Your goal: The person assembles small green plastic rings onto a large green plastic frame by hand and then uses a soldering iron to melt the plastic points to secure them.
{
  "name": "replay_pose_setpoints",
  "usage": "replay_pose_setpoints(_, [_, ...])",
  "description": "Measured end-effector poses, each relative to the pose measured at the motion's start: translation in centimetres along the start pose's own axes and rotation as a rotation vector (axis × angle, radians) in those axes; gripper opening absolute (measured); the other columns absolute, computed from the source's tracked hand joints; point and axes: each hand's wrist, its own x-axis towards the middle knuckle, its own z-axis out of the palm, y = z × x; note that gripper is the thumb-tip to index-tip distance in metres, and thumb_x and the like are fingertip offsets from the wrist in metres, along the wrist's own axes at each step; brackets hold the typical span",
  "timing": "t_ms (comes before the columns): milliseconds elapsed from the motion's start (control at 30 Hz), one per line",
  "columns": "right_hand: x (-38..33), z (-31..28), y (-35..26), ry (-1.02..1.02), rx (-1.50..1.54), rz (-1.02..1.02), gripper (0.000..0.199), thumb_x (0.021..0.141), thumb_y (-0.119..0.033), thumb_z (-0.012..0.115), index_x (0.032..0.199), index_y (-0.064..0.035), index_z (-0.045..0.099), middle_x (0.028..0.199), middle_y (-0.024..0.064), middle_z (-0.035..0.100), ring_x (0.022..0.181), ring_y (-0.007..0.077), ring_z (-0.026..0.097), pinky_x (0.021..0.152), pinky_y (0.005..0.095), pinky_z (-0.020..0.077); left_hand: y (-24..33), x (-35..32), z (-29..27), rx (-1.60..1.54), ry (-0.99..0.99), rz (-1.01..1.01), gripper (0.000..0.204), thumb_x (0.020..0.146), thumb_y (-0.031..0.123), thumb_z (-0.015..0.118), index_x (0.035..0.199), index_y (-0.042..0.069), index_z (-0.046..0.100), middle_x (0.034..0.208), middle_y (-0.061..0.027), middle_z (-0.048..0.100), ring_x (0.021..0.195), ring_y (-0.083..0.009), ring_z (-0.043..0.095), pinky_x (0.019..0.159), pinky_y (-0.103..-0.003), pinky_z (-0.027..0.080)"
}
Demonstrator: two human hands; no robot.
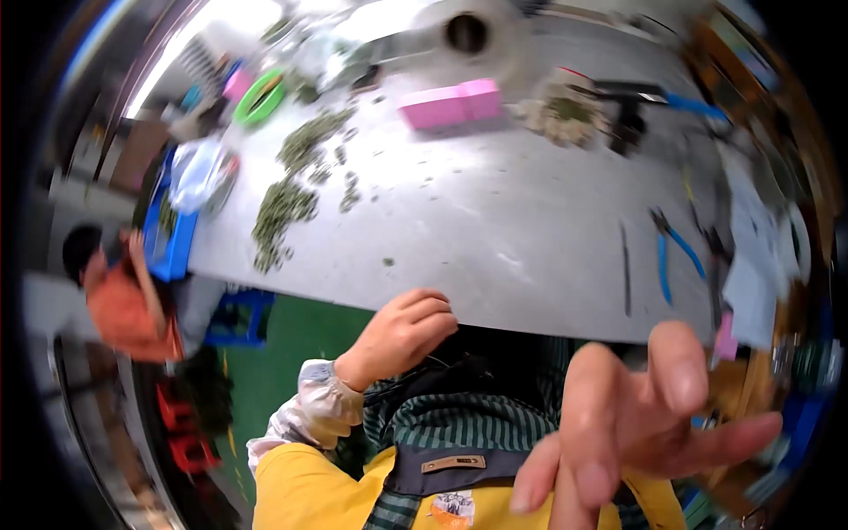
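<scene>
Lone green scrap (388, 261) lies on the metal table (477, 212), near the front edge; main scatter of small green pieces (281, 212) sits further left in a loose, broken strip running toward the far side.

Left hand (402, 331) is at the table's front edge, fingers loosely curled; palm hidden, so cannot tell if it grips anything or touches metal. Right hand (627, 424) is raised close to the camera, fingers spread and part bent, nothing seen in it.

Beyond the right hand: thin dark rod (626, 272), then blue-handled pliers (663, 261), handles parted. Pink box (450, 103) at the far middle. Person in orange (132, 314) sits off left.

Risks, as judged: pieces look light and loose; a sleeve (322, 406) dragged across could scatter them. Lone scrap could drop off if brushed edgeward. Reaching low over the right side could knock the rod or pliers.
</scene>
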Motion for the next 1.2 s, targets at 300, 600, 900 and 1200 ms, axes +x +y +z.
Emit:
replay_pose_setpoints(300, [8.2, -3.5, 9.8, -0.412, 0.567, 0.056, 0.09, 0.093, -0.055, 0.063, 0.154, -0.0093, 0.016, 0.125, 0.0254, 0.044, 0.103, 0.0425, 0.067, 0.122, 0.0538, 0.0236, 0.1, -17.9, 1.1, 0.182, 0.671, -0.935, 0.008, 0.085, 0.003, 0.071, 0.093, 0.001, 0.069, 0.089, -0.0115, 0.069, 0.088, -0.0301, 0.065, 0.08, -0.037, 0.052])
replay_pose_setpoints(600, [11.1, -3.9, 17.0, -0.448, 0.364, 0.386, 0.056, 0.089, -0.031, 0.066, 0.128, -0.0044, 0.036, 0.109, 0.0185, 0.051, 0.092, 0.0334, 0.062, 0.101, 0.044, 0.0344, -1.2, -37.1, 16.8, -0.225, 0.829, -1.552, 0.016, 0.091, 0.014, 0.069, 0.097, -0.001, 0.071, 0.087, -0.0113, 0.072, 0.077, -0.0166, 0.07, 0.072, -0.029, 0.054])
replay_pose_setpoints(900, [14.4, -10.9, 26.3, -0.538, -1.662, 0.412, 0.018, 0.083, 0.0, 0.071, 0.096, 0.0016, 0.059, 0.091, 0.011, 0.057, 0.078, 0.0229, 0.056, 0.073, 0.032, 0.0476, -3.1, -44.9, 30.7, -0.595, 0.896, -1.776, 0.019, 0.089, 0.014, 0.064, 0.1, 0.002, 0.072, 0.089, -0.0127, 0.075, 0.082, -0.0226, 0.072, 0.077, -0.032, 0.055])
replay_pose_setpoints(1200, [16.8, -17.2, 30.0, -0.883, -2.315, 0.879, 0.037, 0.077, -0.007, 0.077, 0.087, -0.0026, 0.041, 0.076, 0.015, 0.048, 0.066, 0.0347, 0.049, 0.062, 0.0429, 0.0423, -1.5, -48.9, 37.0, -0.943, 1.428, -2.008, 0.019, 0.091, 0.014, 0.062, 0.105, 0.002, 0.068, 0.087, -0.0097, 0.071, 0.075, -0.0176, 0.069, 0.068, -0.031, 0.057])
